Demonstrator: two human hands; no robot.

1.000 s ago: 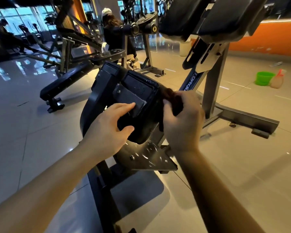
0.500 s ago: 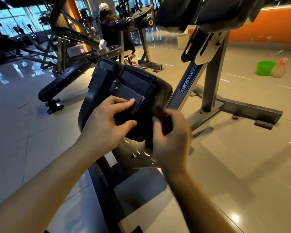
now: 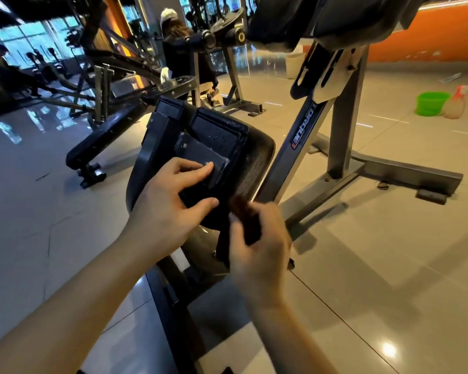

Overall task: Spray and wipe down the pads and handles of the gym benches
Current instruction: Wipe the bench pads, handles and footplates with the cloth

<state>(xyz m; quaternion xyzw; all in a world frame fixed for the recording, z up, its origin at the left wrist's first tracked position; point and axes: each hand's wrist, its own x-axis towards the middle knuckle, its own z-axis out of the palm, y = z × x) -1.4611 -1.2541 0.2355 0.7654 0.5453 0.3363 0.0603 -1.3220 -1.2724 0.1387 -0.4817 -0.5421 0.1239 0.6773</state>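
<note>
Both busy — left hand [image 3: 168, 209] holds pad [image 3: 257, 160], right hand [image 3: 262, 247] grips cloth [image 3: 250, 228].

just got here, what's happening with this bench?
A person is wiping a black pad on a gym bench. The left hand holds the pad's back side steady, fingers on its mounting plate. The right hand grips a dark cloth at the pad's lower edge; it is motion-blurred. A green bucket and a spray bottle stand on the floor far to the right, untouched.
</note>
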